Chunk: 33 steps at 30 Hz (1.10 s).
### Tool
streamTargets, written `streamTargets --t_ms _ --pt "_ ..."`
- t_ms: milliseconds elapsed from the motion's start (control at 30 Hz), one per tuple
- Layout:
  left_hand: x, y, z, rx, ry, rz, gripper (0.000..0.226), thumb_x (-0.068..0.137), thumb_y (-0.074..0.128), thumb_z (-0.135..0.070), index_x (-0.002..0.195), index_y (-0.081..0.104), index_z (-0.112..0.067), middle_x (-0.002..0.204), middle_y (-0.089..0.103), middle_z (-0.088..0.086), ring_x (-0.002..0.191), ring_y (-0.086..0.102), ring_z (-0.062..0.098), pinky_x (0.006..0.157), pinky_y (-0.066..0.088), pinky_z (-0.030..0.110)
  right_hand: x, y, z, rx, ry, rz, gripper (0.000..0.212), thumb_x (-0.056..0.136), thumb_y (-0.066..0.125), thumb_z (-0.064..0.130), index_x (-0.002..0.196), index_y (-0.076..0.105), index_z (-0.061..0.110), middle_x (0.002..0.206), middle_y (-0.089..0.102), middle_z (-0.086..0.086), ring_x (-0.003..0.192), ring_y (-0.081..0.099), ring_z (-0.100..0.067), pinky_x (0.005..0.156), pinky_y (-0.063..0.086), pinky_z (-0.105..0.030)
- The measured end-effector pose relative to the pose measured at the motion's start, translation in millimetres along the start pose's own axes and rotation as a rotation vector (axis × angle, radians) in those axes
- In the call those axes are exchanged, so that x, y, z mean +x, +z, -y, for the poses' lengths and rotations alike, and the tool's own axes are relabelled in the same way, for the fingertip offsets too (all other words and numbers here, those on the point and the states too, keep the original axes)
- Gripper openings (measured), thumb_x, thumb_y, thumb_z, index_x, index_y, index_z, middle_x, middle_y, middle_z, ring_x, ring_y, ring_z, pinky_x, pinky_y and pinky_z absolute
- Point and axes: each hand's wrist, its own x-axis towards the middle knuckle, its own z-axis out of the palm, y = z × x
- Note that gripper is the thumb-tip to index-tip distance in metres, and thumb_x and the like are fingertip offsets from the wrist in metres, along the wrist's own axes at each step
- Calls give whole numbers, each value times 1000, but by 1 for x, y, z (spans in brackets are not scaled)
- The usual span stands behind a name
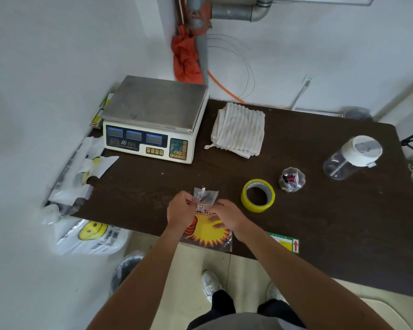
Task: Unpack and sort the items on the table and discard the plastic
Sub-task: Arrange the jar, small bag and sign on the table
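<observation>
Our left grip point(180, 209) and right grip point(227, 215) both pinch the small clear packet point(205, 196), holding it just above the counter point(320, 234) near its front edge, over the starburst sign point(210, 236). If we tear it too sharply, its small dark contents could scatter, roll off the edge and drop to the floor point(248, 270).

Shop backroom: weighing scale point(153, 120), tape point(258, 195)
</observation>
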Motion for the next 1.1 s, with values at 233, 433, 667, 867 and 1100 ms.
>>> streamTargets --t_ms 233,433,667,867,1100 --pt "-25 -4 -11 -689 -312 271 16 89 74 -10 100 66 -3 84 70 15 69 67 21 72 58 33 -12 -27 -4 -69 -161 -48 14 94 60 20 99 68 10 80 64 -5 71 58 -17 60 46 -28" --pt "-46 10 -45 -703 -286 325 28 88 75 -15 115 68 -10 94 73 12 75 68 22 76 58 34 -25 -74 -2 -192 -278 -38 21 97 54 23 91 70 10 71 63 -6 69 60 -18 65 47 -32" --pt "-62 38 -108 -672 -129 461 20 94 67 -12 113 70 -15 94 71 11 75 66 20 78 60 34 -45 -146 -4 -58 -319 -110 18 94 62 21 90 72 7 75 62 -10 62 57 -13 54 50 -22" --pt "-81 82 -157 -705 -191 451 14 95 66 -11 108 70 -10 103 72 15 77 72 24 80 62 38 -62 -200 -26 32 -205 -82 18 95 64 28 103 68 13 86 70 -10 69 65 -17 63 53 -29" --pt "-110 133 -180 -564 -195 542 32 100 57 -15 132 57 -16 115 71 5 87 75 21 84 58 34 -67 -241 -67 -90 -138 -130 15 97 57 18 106 67 10 90 66 -13 69 64 -18 65 52 -30"
